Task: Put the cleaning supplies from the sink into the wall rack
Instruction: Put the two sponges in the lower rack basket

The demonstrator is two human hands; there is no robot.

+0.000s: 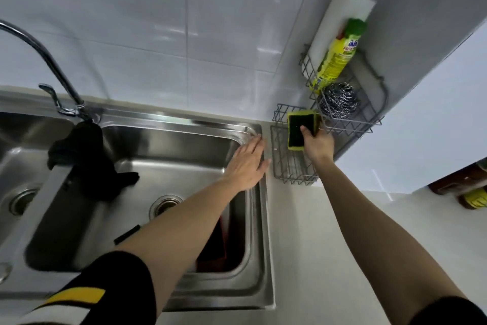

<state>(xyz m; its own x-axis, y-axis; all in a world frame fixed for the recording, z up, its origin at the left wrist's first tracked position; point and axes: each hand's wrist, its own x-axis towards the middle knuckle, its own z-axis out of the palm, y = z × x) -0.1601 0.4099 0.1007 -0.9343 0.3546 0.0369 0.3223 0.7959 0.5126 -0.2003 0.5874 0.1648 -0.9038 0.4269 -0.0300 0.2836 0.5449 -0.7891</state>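
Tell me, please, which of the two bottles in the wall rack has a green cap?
The yellow bottle, standing in front: its cap is green, while the taller white bottle behind it has a blue top.

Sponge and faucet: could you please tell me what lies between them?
In the head view, the left hand rests on the sink's right rim between sponge and faucet.

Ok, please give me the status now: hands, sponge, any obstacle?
Right hand holds sponge over lower wire rack. Left hand empty, flat on sink rim. Nothing in the way.

Dim, soft-focus wide-angle view; edges bend, wall tiles (184, 21) glare.
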